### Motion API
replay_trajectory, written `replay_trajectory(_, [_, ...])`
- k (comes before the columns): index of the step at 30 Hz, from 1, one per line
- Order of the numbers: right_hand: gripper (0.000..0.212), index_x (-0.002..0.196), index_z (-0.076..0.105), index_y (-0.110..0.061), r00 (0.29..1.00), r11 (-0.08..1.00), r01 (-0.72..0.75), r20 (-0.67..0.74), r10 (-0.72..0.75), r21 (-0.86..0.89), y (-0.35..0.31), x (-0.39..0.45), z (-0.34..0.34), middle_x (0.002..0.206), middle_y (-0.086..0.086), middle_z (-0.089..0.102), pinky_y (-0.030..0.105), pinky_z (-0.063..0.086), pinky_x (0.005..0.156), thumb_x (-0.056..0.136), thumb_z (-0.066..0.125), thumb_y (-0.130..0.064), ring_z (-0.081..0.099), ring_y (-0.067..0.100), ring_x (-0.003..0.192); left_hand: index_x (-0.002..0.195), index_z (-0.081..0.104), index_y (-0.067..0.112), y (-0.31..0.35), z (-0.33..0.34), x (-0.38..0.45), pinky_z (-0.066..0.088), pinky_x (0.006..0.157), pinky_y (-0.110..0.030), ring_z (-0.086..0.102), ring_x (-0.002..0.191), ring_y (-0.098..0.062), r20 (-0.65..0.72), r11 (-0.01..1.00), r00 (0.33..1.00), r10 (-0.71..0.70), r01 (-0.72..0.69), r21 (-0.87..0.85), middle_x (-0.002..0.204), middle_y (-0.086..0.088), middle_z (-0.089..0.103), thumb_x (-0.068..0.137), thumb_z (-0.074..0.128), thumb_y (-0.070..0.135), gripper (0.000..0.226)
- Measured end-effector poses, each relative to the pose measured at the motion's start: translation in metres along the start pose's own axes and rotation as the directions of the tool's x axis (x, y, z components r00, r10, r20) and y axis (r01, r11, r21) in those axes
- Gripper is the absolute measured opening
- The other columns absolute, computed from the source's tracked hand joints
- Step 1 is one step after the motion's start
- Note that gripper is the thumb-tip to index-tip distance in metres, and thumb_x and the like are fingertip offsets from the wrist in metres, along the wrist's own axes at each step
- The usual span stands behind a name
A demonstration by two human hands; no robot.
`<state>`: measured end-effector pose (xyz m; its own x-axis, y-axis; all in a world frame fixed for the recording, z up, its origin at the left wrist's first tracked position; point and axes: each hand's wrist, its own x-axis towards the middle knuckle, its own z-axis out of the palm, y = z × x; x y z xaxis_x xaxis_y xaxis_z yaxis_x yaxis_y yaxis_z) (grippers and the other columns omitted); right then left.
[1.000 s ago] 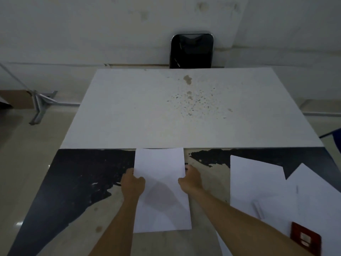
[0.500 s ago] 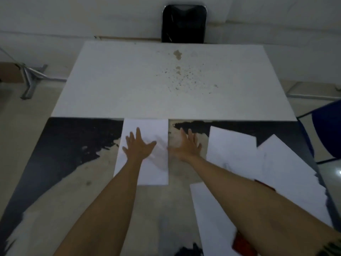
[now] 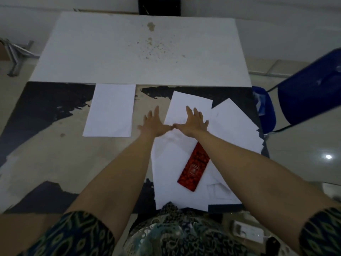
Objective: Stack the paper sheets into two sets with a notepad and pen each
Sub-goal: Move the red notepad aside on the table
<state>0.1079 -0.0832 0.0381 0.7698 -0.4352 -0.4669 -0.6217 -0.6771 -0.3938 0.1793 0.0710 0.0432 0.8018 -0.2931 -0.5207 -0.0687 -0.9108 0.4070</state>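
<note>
Left hand: palm down, fingers spread flat and fully released, grasping nothing. It lies at the left edge of the loose pile of white paper sheets, partly on the worn black-and-beige tabletop; whether the palm presses the paper or only the tabletop cannot be told.

Right hand: palm down, fingers splayed and released, resting flat on the top sheet of the loose pile. Thumb tips of both hands meet or nearly meet between the hands.

Loose pile: sheets fanned at different angles, occupying the right half of the tabletop, from near its far edge to its near edge.

Red patterned rectangular notepad: lies tilted on the pile, toward the near edge, its far end hidden under the right forearm.

Neat squared stack of white paper sheets: sits left of centre against the far edge of the dark tabletop, apart from both hands, untouched.

White speckled second tabletop adjoins beyond the far edge. Blue chair stands off the right edge.

No pen can be made out.
</note>
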Motion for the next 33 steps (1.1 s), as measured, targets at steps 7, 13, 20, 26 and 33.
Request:
replay_trajectory(7, [0.108, 0.16, 0.002, -0.031, 0.988, 0.998, -0.008, 0.153, 0.018, -0.064, 0.098, -0.024, -0.001, 0.168, 0.004, 0.007, 0.06, 0.012, 0.12, 0.081, 0.07, -0.058, 0.008, 0.031, 0.154, 0.156, -0.007, 0.023, 0.053, 0.118, -0.076, 0.026, 0.113, -0.055, 0.024, 0.146, -0.03, 0.112, 0.998, 0.994, -0.009, 0.002, 0.063, 0.16, -0.011, 0.022, 0.067, 0.075, 0.065, 0.128])
replay_trajectory(13, [0.106, 0.159, -0.006, -0.033, 0.966, 0.978, 0.137, 0.24, -0.096, -0.159, 0.151, -0.036, 0.01, 0.168, -0.002, -0.01, 0.063, 0.013, 0.119, 0.087, 0.071, -0.045, -0.003, 0.03, 0.155, 0.155, 0.001, 0.012, 0.071, 0.185, -0.119, 0.043, 0.097, -0.041, 0.046, 0.124, -0.028, -0.082, 0.995, 0.994, -0.072, 0.078, 0.065, 0.138, -0.011, 0.046, 0.06, 0.083, 0.058, 0.134])
replay_trajectory(20, [0.107, 0.159, -0.003, -0.031, 0.968, 0.976, 0.149, 0.223, -0.112, -0.156, 0.151, -0.034, 0.01, 0.169, 0.001, -0.005, 0.062, 0.013, 0.119, 0.086, 0.073, -0.045, 0.001, 0.033, 0.154, 0.154, 0.008, 0.011, 0.067, 0.185, -0.115, 0.05, 0.088, -0.039, 0.054, 0.111, -0.028, -0.185, 0.999, 0.982, -0.043, 0.043, -0.005, 0.123, -0.01, 0.056, 0.068, 0.078, 0.048, 0.117])
replay_trajectory(26, [0.093, 0.154, 0.022, -0.03, 0.985, 0.983, 0.15, 0.103, -0.139, -0.103, 0.137, -0.035, -0.004, 0.153, 0.005, 0.032, 0.056, 0.024, 0.115, 0.079, 0.068, -0.062, 0.033, 0.031, 0.139, 0.154, 0.007, 0.016, 0.063, 0.159, -0.114, 0.052, 0.087, -0.039, 0.051, 0.111, -0.026, -0.271, 0.99, 0.962, 0.035, -0.07, -0.119, 0.122, -0.005, 0.055, 0.066, 0.075, 0.046, 0.115])
replay_trajectory(33, [0.054, 0.121, 0.068, -0.036, 0.924, 0.877, 0.079, 0.296, -0.243, 0.473, 0.091, -0.039, -0.052, 0.124, -0.007, 0.067, 0.039, 0.045, 0.108, 0.085, 0.055, -0.074, 0.061, 0.014, 0.116, 0.153, 0.012, 0.031, 0.065, 0.103, -0.096, 0.052, 0.095, -0.031, 0.052, 0.118, -0.015, -0.439, 0.875, 0.881, 0.174, -0.343, -0.342, 0.132, 0.004, 0.052, 0.067, 0.081, 0.054, 0.113])
